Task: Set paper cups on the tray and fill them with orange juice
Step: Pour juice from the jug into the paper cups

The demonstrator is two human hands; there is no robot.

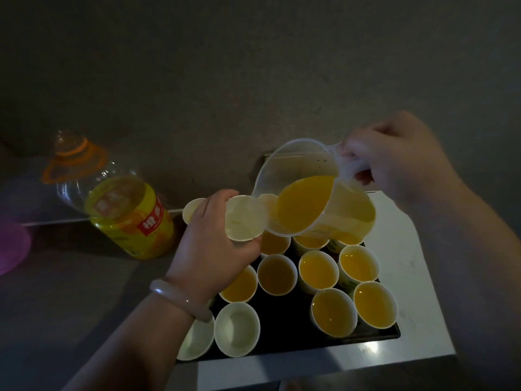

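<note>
At least thirteen paper cups (277,275) show: nine hold orange juice (318,270), three of those half hidden under the one clear pitcher (298,176); four are empty, two at the one black tray's (282,328) near left corner. One juice bottle (132,218).

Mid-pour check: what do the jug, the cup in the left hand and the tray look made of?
The jug looks like clear glossy plastic; the juice shows through its wall. The cup in the left hand: probably paper, white, matte, thin opaque wall. The tray: black, smooth, plastic or coated metal; too dark to tell.
</note>
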